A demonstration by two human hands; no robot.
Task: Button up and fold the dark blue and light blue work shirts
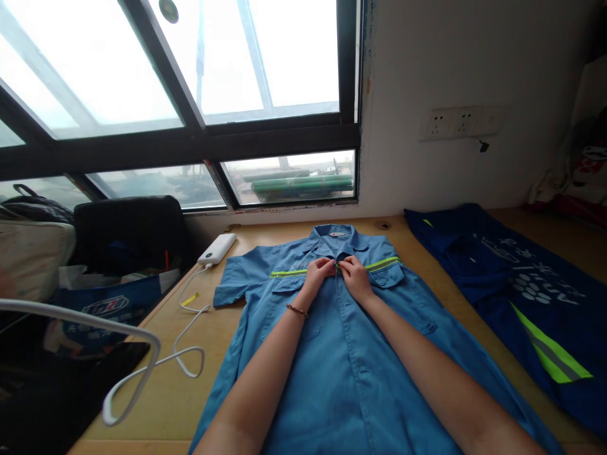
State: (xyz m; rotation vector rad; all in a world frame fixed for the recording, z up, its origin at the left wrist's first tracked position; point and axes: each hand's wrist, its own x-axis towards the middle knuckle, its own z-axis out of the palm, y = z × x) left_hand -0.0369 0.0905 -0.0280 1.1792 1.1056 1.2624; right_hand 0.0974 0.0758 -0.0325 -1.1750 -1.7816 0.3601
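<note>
A light blue short-sleeved work shirt (346, 354) with a yellow-green reflective chest stripe lies flat and front-up on the wooden table (199, 392), collar toward the window. Both my hands meet at the shirt's placket just below the collar. My left hand (318, 270), with a bead bracelet on its wrist, pinches the left edge of the placket. My right hand (355, 273) pinches the right edge, fingers curled on the fabric. The fingertips of the two hands almost touch.
A dark blue garment (516, 297) with white print and a reflective stripe lies on the table to the right. A white power bank (217, 249) with a white cable (187, 335) sits at the left. Bags (128, 240) stand beyond the table's left edge. Wall sockets (455, 122) are above.
</note>
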